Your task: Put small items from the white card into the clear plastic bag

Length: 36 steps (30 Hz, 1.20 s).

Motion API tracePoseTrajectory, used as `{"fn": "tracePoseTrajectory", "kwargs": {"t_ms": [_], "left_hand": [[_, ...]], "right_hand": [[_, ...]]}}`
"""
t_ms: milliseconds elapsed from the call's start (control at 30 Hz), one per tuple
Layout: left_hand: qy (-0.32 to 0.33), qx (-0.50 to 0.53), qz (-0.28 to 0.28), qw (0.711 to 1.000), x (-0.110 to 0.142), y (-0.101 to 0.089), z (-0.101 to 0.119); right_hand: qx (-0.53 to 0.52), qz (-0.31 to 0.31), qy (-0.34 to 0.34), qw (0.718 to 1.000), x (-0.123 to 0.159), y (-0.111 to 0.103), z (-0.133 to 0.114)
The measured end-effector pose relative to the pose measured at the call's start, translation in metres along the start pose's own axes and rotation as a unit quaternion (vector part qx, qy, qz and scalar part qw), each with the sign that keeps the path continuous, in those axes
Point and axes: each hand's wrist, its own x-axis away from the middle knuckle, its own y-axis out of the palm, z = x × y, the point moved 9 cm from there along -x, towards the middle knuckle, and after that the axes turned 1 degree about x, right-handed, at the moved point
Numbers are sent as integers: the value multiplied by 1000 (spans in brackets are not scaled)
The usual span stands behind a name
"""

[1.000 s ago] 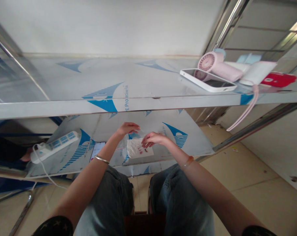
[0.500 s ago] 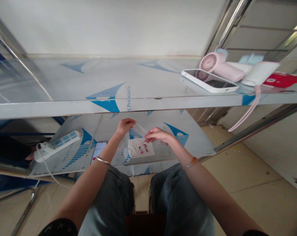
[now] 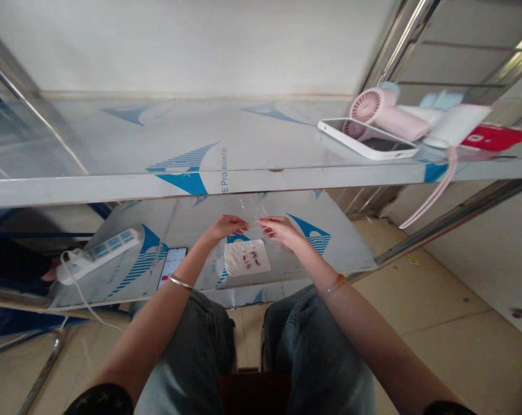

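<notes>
Head view, lower level: The left hand (image 3: 227, 227) and right hand (image 3: 276, 227) are raised just above the lower shelf (image 3: 347, 248), near each other. Each has its fingers drawn narrow on clear film (image 3: 253, 206), so thin that its outline cannot be fully traced. The two-sided pinch probably serves to spread the limp film and control its edge.

A white sheet (image 3: 235, 262) lies flat on the surface, midway along its near edge and just short of it, below the hands. Small dark red shapes (image 3: 250, 258) show on it; whether loose or printed cannot be told. Its position presumably suits easy reach and a clear downward view.

A phone (image 3: 171, 265) with a lit screen lies left of the sheet at the near edge, partly behind the left forearm; it appears angled for reading. A power strip (image 3: 103, 253) runs along the left edge towards the near left corner, probably to keep its cable outboard.

Upper level: At the right end of the upper shelf (image 3: 278, 144) are a pink fan (image 3: 388, 115), a white-framed device (image 3: 373, 141) and a red item (image 3: 494, 138), apparently kept aside.
</notes>
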Motion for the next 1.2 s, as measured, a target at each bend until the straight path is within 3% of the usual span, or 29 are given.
{"fn": "tracePoseTrajectory", "kwargs": {"t_ms": [433,733,967,1200], "left_hand": [[60,41,41,997,-7,-12,6],[63,29,40,997,-10,-10,2],[80,9,49,996,-16,-5,-4],[121,-16,38,992,-13,-3,4]], "right_hand": [[40,-13,41,998,10,1,-1],[44,25,14,999,11,-1,-5],[62,18,-4,998,9,0,-6],[58,-14,-13,998,3,5,2]]}}
